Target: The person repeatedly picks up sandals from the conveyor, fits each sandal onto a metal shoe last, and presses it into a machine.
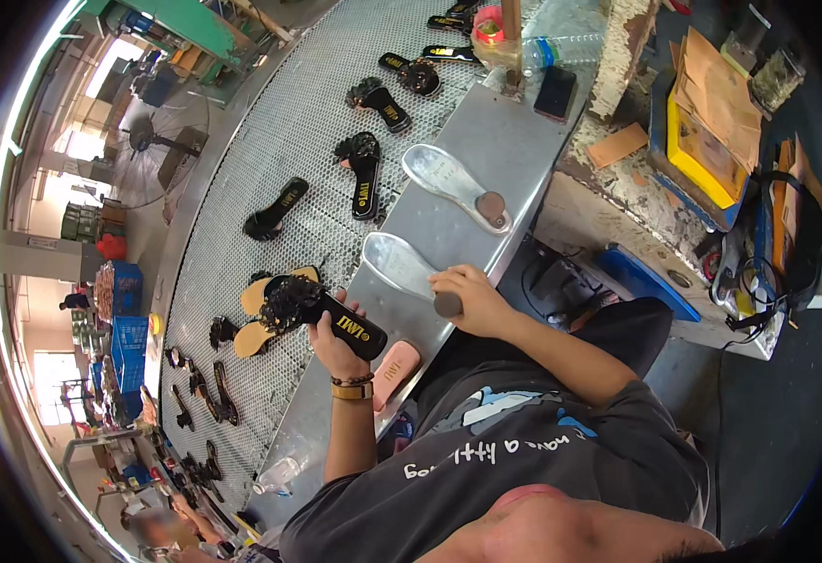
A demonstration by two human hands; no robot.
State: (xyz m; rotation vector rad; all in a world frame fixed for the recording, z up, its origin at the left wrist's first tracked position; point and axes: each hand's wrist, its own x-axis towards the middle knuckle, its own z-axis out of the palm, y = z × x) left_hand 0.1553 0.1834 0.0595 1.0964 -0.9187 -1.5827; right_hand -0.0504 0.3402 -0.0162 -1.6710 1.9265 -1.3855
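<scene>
My left hand (334, 347) is wrapped around a black slide sandal (362, 333) with a dark ruffled upper and gold lettering on its footbed. Over to the right, my right hand (470, 293) grips the heel end of a shiny sole-shaped metal plate (394, 261) beside its round brown knob (447, 303). A second metal plate (434, 174) of the same shape lies farther off on the metal ledge (486, 122), its own brown knob (491, 205) uppermost. Close to my left wrist rests a pink sole-shaped piece (397, 373).
Several black sandals (364, 178) are spread over the perforated conveyor (232, 202) beyond the ledge. Two tan-soled ones (253, 340) lie near my left hand. A phone (555, 92) and a plastic bottle (561, 51) are at the ledge's far end. A yellow tray (688, 141) stands right.
</scene>
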